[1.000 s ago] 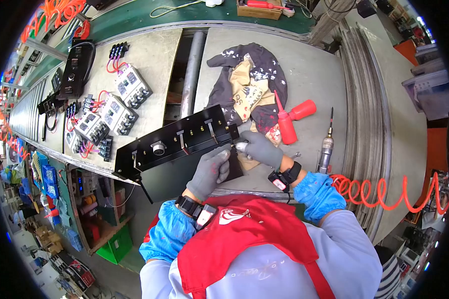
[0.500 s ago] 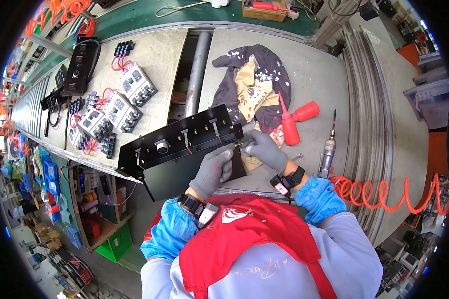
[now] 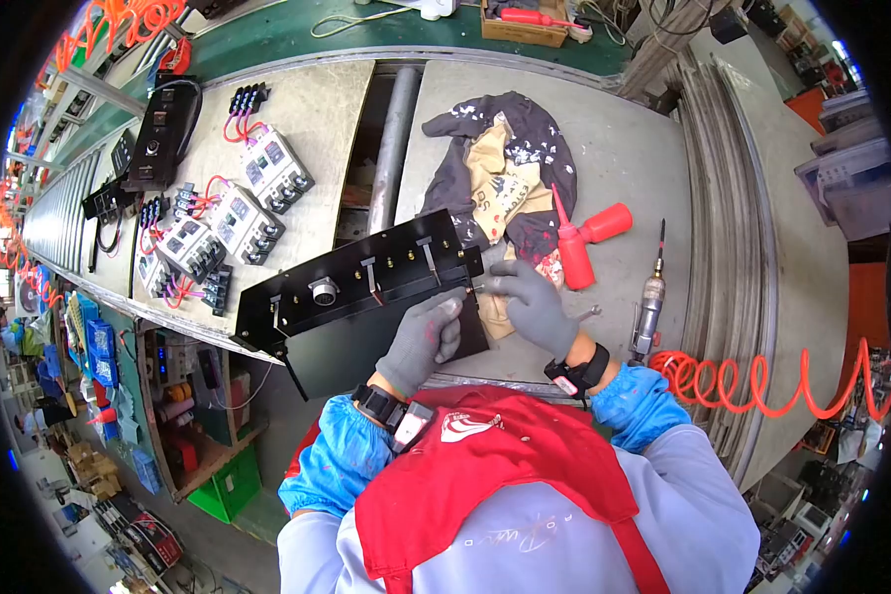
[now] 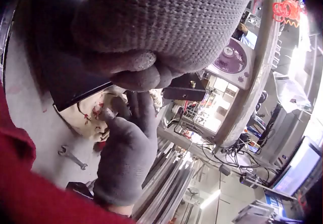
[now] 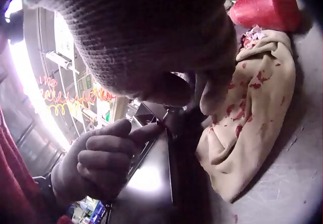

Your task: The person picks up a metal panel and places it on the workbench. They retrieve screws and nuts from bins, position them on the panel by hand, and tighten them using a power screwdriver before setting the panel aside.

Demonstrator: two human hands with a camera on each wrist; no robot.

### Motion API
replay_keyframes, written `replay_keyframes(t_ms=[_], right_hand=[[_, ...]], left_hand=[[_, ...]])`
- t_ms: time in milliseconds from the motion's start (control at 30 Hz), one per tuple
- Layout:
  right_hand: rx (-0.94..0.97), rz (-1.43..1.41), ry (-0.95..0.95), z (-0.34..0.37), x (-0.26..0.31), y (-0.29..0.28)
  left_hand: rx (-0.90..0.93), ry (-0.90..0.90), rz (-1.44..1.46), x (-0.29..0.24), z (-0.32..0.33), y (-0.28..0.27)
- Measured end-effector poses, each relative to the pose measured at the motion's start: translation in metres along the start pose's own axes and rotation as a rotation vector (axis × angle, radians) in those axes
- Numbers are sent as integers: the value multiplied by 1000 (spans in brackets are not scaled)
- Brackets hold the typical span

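Observation:
A long black metal panel [image 3: 366, 282] with a round silver connector [image 3: 324, 291], brackets and brass studs lies tilted at the bench edge. My gloved left hand [image 3: 421, 337] has curled fingers at the panel's right end. In the right wrist view, the left index finger [image 5: 146, 132] reaches out to a small shiny metal fastener [image 5: 167, 114]; I cannot tell whether the left hand grips it. My gloved right hand [image 3: 533, 305] reaches the same corner from the right, thumb and fingers pinching at the fastener. Below the right hand lies a beige cloth [image 5: 247, 118] with red stains.
A dark garment [image 3: 540, 139] and red squeeze bottle [image 3: 576, 252] lie beyond the hands. A wrench [image 4: 72, 157] and a power screwdriver [image 3: 649, 307] with orange coiled hose [image 3: 762, 391] are at right. Several wired breakers [image 3: 243, 218] stand at left, past a roller [image 3: 391, 148].
The right hand has shifted slightly at the panel's corner, its wrist moving down and right and its fingers straightening. The left hand and panel stay nearly still over the last half second.

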State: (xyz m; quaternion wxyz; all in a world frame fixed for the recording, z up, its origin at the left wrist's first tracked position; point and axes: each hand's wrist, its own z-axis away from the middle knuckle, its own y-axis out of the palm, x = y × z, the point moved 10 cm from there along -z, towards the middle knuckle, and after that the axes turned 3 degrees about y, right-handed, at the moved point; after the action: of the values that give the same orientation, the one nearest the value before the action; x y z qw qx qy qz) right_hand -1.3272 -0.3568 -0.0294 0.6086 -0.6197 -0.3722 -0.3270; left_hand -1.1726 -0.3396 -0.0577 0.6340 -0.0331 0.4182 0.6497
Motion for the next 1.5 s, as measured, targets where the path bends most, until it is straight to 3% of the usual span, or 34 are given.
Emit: replay_keyframes(t_ms=[67, 167, 267, 367, 467, 567, 767, 800, 900, 1100, 1500], right_hand=[[109, -106, 51, 0, -8, 1], [-46, -1, 47, -3, -3, -3], [18, 74, -62, -1, 7, 1], [-32, -51, -1, -4, -10, -4], [29, -25, 283, -10, -24, 9], [288, -263, 740, 4, -51, 40], [-25, -421, 597, 3, -60, 22], [-102, -225, 559, 5, -74, 14], [-151, -93, 480, 8, -49, -6], [-141, -29, 268, 21, 10, -13], [-89, 187, -96, 42, 129, 6]], left_hand=[[-8, -1, -7, 1, 2, -2], [15, 9, -23, 0, 2, 0], [19, 9, -13, 0, 3, -2], [10, 18, -14, 2, 3, -2], [-5, 7, -2, 1, 6, 0], [-12, 19, 7, 1, 7, -2], [48, 62, 143, 2, 9, -11], [39, 58, 196, 3, 9, -12], [58, 60, 358, 2, 9, -10], [238, 88, 593, -5, 22, 4], [397, 57, 782, -10, 60, 10]])
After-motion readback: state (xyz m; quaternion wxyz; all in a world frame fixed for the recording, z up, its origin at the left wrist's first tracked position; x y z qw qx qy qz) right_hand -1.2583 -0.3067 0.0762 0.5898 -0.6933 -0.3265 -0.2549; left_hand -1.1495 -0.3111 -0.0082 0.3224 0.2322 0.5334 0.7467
